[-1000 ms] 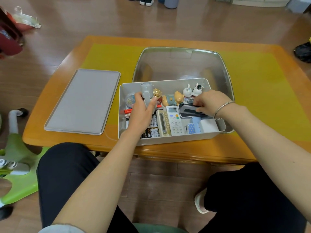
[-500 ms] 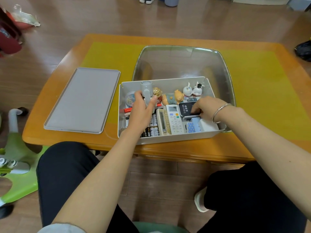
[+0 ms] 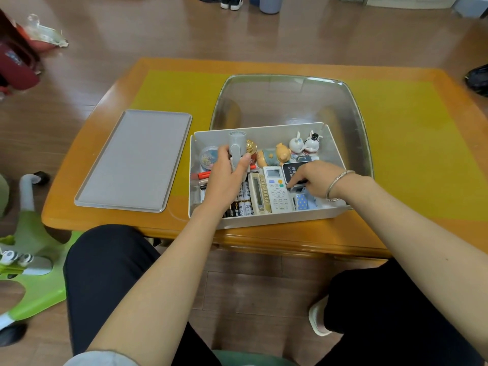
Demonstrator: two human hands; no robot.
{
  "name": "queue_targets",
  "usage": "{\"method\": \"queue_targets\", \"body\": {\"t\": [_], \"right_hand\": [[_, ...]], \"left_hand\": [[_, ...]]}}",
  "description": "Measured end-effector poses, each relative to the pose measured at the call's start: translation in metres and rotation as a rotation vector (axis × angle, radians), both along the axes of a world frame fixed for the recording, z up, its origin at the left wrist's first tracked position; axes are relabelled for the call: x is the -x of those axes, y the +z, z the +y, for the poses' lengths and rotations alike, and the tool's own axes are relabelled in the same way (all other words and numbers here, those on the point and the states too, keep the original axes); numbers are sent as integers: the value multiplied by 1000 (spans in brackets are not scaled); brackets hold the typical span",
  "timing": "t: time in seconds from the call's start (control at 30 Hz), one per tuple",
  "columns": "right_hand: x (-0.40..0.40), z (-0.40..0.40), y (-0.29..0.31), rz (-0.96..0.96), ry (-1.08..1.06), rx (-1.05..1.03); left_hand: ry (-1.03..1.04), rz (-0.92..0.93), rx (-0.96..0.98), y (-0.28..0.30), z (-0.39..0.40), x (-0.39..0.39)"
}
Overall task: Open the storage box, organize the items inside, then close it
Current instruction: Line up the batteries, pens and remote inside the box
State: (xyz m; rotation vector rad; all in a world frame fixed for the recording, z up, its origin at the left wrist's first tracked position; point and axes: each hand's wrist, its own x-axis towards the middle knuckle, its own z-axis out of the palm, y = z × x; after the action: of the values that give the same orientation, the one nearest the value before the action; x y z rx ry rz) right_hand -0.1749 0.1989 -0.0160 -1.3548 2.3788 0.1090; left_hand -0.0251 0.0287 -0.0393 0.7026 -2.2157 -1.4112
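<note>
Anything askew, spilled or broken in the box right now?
Nothing spilled or visibly damaged. The storage box is open, its lid flat on the table beside it. The left hand holds a grey gadget upright; the right hand presses on a black Wi-Fi device lying slightly askew.

Storage box (image 3: 264, 219) interior is packed. Bare desk (image 3: 422, 143) lies at 3 o'clock; lid (image 3: 134, 159) occupies 9 o'clock.

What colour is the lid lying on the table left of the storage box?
Plain light grey, no pattern: the lid shows clearest in the head view.
</note>
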Motion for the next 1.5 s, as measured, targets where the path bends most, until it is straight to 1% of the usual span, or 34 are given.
{"method": "queue_targets", "body": {"t": [0.07, 0.13, 0.23, 0.3, 0.43, 0.53, 0.6, 0.67, 0.7, 0.73, 0.8, 0.87, 0.93, 1.0, 1.1, 1.2, 1.3, 1.37, 1.43, 1.5], "right_hand": [[-2, 1, 2, 11, -10, 93], [-3, 2, 5, 13, -43, 240], [-10, 0, 9, -61, -109, 441], [-18, -3, 12, -132, -138, 539], [-31, -10, 17, -344, -185, 662], [-36, -12, 17, -434, -227, 748], [-35, -11, 17, -422, -253, 791], [-30, -8, 17, -369, -248, 781], [-27, -5, 18, -340, -242, 773], [-24, -2, 19, -299, -234, 767], [-17, 5, 21, -166, -212, 759], [-10, 11, 22, -50, -197, 718], [-4, 16, 23, -40, -200, 656], [1, 20, 23, -84, -183, 603], [9, 25, 24, -83, -144, 432], [20, 26, 23, -43, -169, 295], [27, 23, 22, 120, -149, 249], [29, 21, 20, 228, -109, 235], [31, 20, 19, 307, -75, 206], [31, 19, 17, 349, -56, 174]], "left_hand": [[-26, 7, -9, 2, 1, -2], [-69, 12, -29, 3, 3, -2], [-128, 20, -117, 8, 7, -1], [-150, 22, -195, 14, 9, -2], [-198, 63, -325, 27, 11, -3], [-241, 99, -401, 32, 15, -2], [-264, 108, -480, 33, 18, -1], [-272, 115, -574, 33, 21, 1], [-269, 112, -582, 34, 24, 3], [-252, 94, -540, 35, 26, 5], [-205, 34, -371, 36, 28, 11], [-187, -10, -259, 36, 28, 17], [-220, -17, -183, 34, 28, 23], [-274, 2, -104, 33, 31, 27], [-359, 0, -47, 28, 34, 32], [-411, -41, 33, 22, 39, 43], [-414, -42, 99, 16, 46, 53], [-380, -67, 204, 11, 49, 60], [-349, -119, 317, 6, 49, 65], [-342, -158, 387, 3, 49, 68]]}}
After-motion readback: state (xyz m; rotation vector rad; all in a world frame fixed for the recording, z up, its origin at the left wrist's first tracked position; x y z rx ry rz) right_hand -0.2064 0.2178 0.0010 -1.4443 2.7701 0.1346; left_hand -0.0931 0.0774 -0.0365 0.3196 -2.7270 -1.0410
